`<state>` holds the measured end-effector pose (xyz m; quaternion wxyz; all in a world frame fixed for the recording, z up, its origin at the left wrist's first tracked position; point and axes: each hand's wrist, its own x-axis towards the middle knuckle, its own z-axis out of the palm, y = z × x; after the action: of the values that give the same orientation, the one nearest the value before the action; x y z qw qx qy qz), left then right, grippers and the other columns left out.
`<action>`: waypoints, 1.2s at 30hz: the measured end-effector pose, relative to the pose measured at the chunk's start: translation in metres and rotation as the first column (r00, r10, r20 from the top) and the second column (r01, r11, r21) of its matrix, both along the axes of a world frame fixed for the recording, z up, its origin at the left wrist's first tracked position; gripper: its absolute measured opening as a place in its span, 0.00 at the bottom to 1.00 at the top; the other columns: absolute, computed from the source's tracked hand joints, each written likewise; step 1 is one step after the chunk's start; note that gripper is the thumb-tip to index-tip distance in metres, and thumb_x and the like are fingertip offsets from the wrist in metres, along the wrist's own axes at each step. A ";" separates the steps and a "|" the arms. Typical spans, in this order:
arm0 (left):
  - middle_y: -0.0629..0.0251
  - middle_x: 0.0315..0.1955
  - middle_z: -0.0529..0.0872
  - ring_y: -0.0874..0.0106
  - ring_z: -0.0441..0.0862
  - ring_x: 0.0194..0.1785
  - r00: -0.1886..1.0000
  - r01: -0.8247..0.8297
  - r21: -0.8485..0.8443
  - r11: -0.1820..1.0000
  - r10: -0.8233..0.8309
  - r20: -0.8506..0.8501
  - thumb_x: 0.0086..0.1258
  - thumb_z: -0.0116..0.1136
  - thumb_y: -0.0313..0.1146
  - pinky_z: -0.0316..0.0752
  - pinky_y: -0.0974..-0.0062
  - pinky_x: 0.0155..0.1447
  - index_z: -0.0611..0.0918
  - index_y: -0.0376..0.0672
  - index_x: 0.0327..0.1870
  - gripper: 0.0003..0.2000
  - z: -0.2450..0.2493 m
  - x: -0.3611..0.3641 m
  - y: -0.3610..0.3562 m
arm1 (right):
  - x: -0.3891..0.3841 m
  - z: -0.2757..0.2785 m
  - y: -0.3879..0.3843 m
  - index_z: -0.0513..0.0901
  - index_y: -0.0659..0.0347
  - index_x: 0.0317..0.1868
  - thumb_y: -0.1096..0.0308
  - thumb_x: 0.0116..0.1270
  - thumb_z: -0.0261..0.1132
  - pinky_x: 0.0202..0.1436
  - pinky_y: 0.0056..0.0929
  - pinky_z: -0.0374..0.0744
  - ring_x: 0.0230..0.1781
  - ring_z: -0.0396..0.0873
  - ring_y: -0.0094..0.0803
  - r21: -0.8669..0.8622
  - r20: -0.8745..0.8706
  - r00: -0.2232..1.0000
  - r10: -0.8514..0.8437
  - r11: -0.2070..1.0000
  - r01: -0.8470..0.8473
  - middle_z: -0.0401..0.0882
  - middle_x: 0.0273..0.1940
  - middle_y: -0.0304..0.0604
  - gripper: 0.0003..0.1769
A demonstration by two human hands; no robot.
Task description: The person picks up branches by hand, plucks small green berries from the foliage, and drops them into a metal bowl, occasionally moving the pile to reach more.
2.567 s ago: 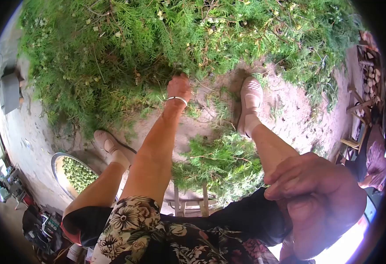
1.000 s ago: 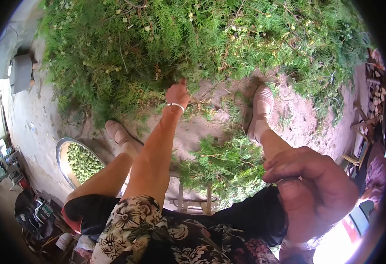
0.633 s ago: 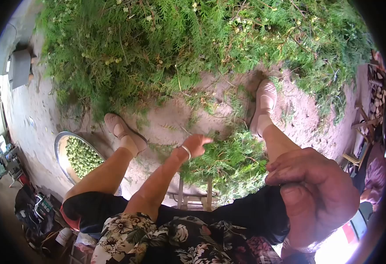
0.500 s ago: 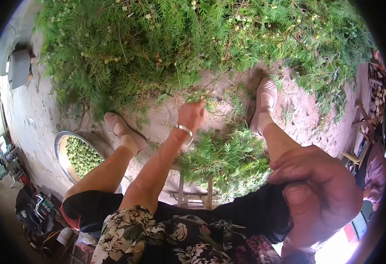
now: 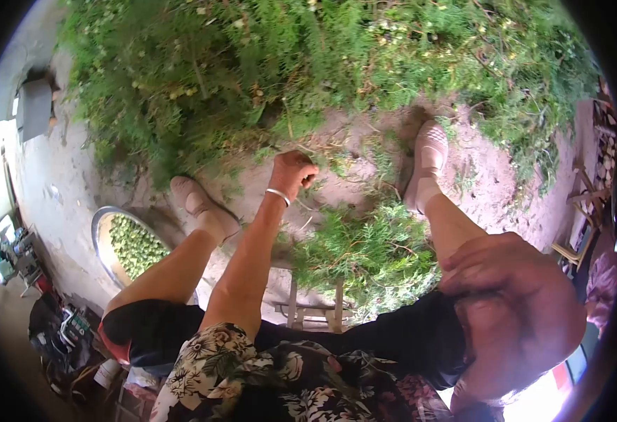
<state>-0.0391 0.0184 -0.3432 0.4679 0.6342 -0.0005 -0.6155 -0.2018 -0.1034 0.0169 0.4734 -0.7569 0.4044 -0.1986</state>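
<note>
Branches [image 5: 336,63] are heaped on the ground [image 5: 495,165]. Left hand [image 5: 293,171] is held curled just short of the heap, right hand [image 5: 523,306] curled near the camera; whether anything is gripped cannot be told.

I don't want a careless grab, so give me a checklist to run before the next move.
1. Left grip in plain view: ok, below the green branch pile.
2. Left grip empty: cannot tell, curled with its inside hidden.
3. Right grip empty: cannot tell, curled close to the camera.
4. Basin fully visible: not ok, the left leg hides part of it.
5. Left shoe clear of the basin: ok, apart from it.
</note>
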 end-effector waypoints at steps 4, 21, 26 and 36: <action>0.60 0.22 0.80 0.74 0.74 0.21 0.974 -0.212 0.009 0.977 0.212 -0.082 0.58 0.61 0.21 0.66 0.77 0.22 0.77 0.35 0.30 0.04 0.007 0.014 0.034 | 0.005 0.004 0.004 0.76 0.71 0.33 0.64 0.62 0.62 0.34 0.28 0.76 0.28 0.77 0.35 0.073 -0.008 1.000 -0.026 0.997 0.026 0.79 0.25 0.49 0.15; 0.60 0.19 0.78 0.81 0.70 0.17 0.864 -0.148 -0.603 0.783 -0.194 -0.465 0.57 0.64 0.25 0.57 0.85 0.17 0.76 0.29 0.31 0.10 0.219 -0.020 -0.047 | 0.020 -0.028 -0.005 0.72 0.63 0.26 0.74 0.54 0.65 0.19 0.34 0.72 0.19 0.76 0.36 -0.368 -0.615 0.725 0.310 0.701 -0.611 0.73 0.18 0.44 0.08; 0.57 0.21 0.77 0.81 0.68 0.16 0.719 -0.404 -0.638 0.655 -0.204 -0.664 0.58 0.64 0.26 0.58 0.85 0.15 0.75 0.31 0.32 0.09 0.219 -0.024 -0.047 | 0.030 -0.022 0.003 0.72 0.65 0.21 0.80 0.54 0.62 0.19 0.36 0.63 0.14 0.65 0.39 -0.058 -0.187 0.923 0.337 0.934 -0.353 0.66 0.15 0.45 0.07; 0.59 0.28 0.80 0.71 0.77 0.27 0.685 -0.677 -0.088 0.731 0.581 -0.440 0.60 0.59 0.29 0.73 0.77 0.24 0.76 0.39 0.34 0.06 0.034 0.042 0.017 | 0.033 -0.026 0.017 0.77 0.66 0.28 0.79 0.52 0.66 0.27 0.37 0.68 0.22 0.71 0.42 0.094 -0.215 0.805 0.553 0.832 -0.547 0.73 0.22 0.45 0.05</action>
<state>0.0033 0.0358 -0.3096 0.7161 0.3996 0.2347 -0.5219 -0.1684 -0.0862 -0.0088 0.4701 -0.8529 0.2233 0.0426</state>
